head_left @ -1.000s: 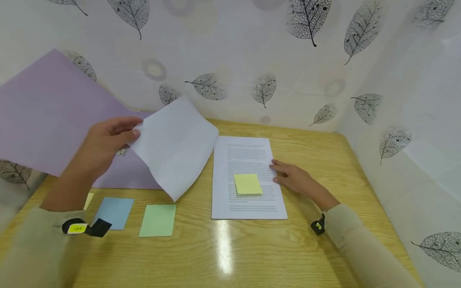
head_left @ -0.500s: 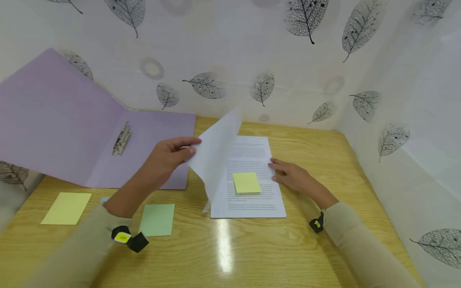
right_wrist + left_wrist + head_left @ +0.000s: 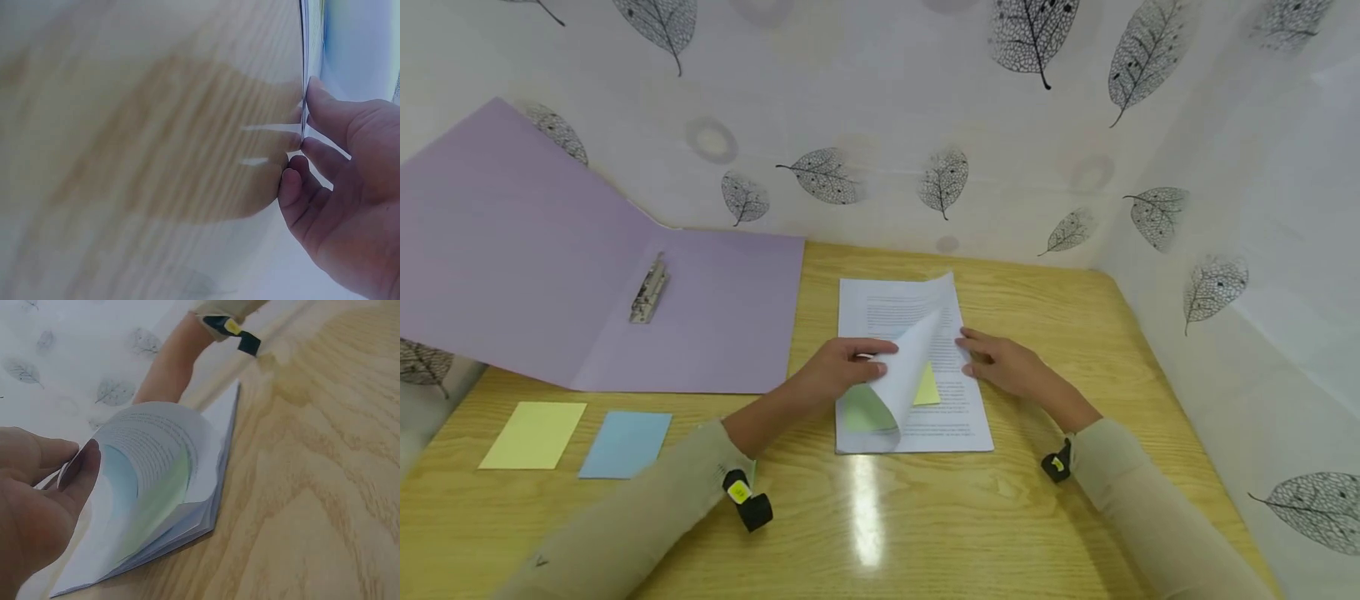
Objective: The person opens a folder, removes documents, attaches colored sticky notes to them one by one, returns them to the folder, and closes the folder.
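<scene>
My left hand (image 3: pixel 831 375) pinches a white sheet (image 3: pixel 908 358) between thumb and fingers and holds it curled over the left half of a paper stack (image 3: pixel 966 425). Printed text, a green sticky note (image 3: pixel 164 503) and a blue patch (image 3: pixel 122 472) show by the curl in the left wrist view. A yellow sticky note (image 3: pixel 928 388) is partly covered by the sheet. At the stack's right edge, my right hand (image 3: pixel 1011 367) touches the paper with thumb and fingertips, the fingers loosely bent. The right wrist view shows these fingertips against the page edges.
Left of the stack lies an open purple folder (image 3: pixel 730 325) with a metal clip (image 3: pixel 649 290), its cover raised. A yellow square (image 3: pixel 533 435) and a blue square (image 3: pixel 627 444) lie before it; the left forearm mostly hides a green one. A leaf-patterned wall (image 3: pixel 865 100) bounds the wooden table (image 3: pixel 962 525).
My left hand has carried the sheet rightward from over the folder onto the stack, uncovering the folder's clip. The sheet now partly covers the yellow note. My right hand has stayed at the stack's edge.
</scene>
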